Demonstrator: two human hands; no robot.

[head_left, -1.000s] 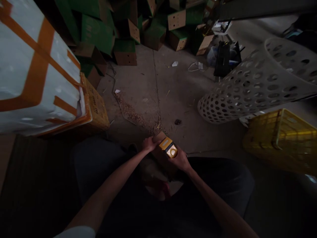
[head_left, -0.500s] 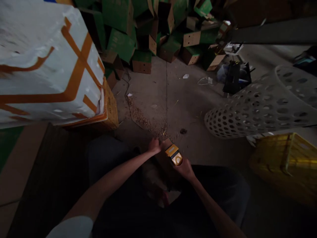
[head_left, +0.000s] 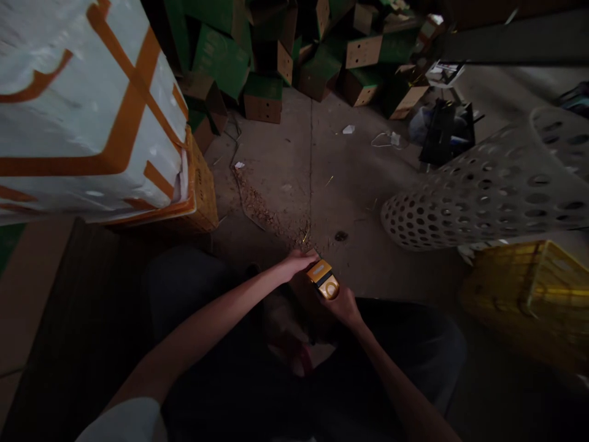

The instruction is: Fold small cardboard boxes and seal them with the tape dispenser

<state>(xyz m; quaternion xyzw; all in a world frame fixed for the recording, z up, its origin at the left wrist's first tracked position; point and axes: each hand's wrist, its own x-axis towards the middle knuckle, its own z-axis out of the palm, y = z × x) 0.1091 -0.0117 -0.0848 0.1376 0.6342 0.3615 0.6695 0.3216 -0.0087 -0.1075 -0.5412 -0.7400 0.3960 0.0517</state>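
I sit low over a dim concrete floor with both arms stretched between my knees. My right hand [head_left: 343, 302] grips a small yellow-orange box or device [head_left: 323, 279] with a round mark on its near face. My left hand [head_left: 297, 263] is closed on the far end of the same object, fingers curled over its top edge. A brown cardboard piece seems to lie under the object, but the dark hides its shape. Something pinkish [head_left: 301, 359] lies on the floor between my legs.
A white sack with orange tape [head_left: 87, 116] rests on an orange crate [head_left: 200, 190] at left. Green and brown cartons [head_left: 276, 55] are piled at the back. A white perforated basket [head_left: 478, 190] lies on its side at right, above a yellow crate [head_left: 529, 294]. Debris [head_left: 267, 212] streaks the floor.
The view has shifted slightly. My left hand has slid forward over the far end of the yellow object; my right hand still holds it in nearly the same spot.
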